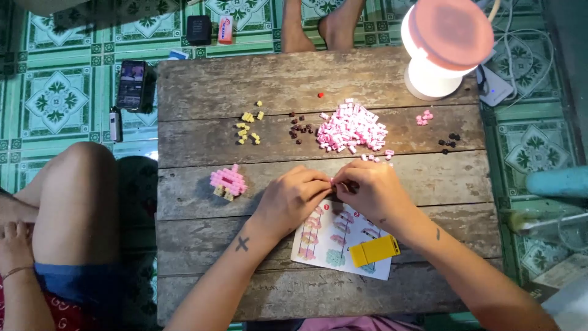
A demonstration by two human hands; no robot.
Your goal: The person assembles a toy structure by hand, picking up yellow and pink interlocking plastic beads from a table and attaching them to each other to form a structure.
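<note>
My left hand (pixel 293 197) and my right hand (pixel 371 190) meet fingertip to fingertip over the wooden table (pixel 202 86), pinching a tiny pink brick piece (pixel 334 182) between them. Under my hands lies a printed instruction sheet (pixel 334 242) with a yellow brick tool (pixel 374 250) on it. A heap of small pink bricks (pixel 351 127) sits just beyond my fingers. A partly built pink and yellow model (pixel 228 182) stands to the left of my left hand.
Small groups of yellow bricks (pixel 249 127), dark brown bricks (pixel 300 130) and black bricks (pixel 449 142) lie on the table. A lit lamp (pixel 444 46) stands at the far right corner. Another person's knee (pixel 76 202) is at the left, feet (pixel 321 24) at the far side. A phone (pixel 131 84) lies on the tiled floor.
</note>
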